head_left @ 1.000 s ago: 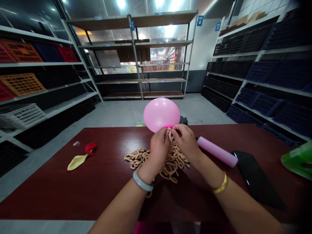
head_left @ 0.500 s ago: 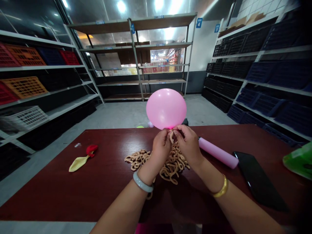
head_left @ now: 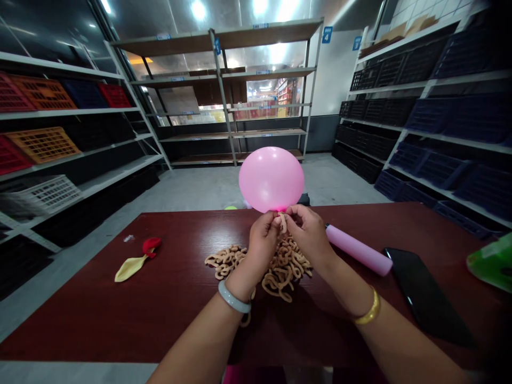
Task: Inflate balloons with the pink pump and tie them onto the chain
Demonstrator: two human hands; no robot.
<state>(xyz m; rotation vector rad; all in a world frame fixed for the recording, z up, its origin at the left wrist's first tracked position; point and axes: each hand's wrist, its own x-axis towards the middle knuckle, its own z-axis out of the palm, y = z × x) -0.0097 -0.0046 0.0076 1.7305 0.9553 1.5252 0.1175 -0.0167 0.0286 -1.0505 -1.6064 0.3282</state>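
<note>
An inflated pink balloon (head_left: 272, 178) stands upright above the table's far edge, its neck down at my fingertips. My left hand (head_left: 264, 234) pinches at the neck from the left. From the right, my right hand (head_left: 309, 232) pinches at the same spot. Between the fingers hangs a tan elastic band (head_left: 284, 223); how it runs round the neck is hidden by the fingers. Below lies a loose pile of similar tan bands (head_left: 286, 269), partly covered by my left wrist.
On the dark red table (head_left: 172, 320), a limp yellow balloon (head_left: 130, 268) and a red one (head_left: 152, 246) lie left. To the right are a pink cylinder (head_left: 359, 249), a black phone-like slab (head_left: 426, 296) and a green object (head_left: 492, 262). Shelves with crates (head_left: 46, 144) stand around.
The fingers have shifted only slightly at the balloon's neck, and the hanging tan band sits a little differently. The balloon has moved slightly left.
</note>
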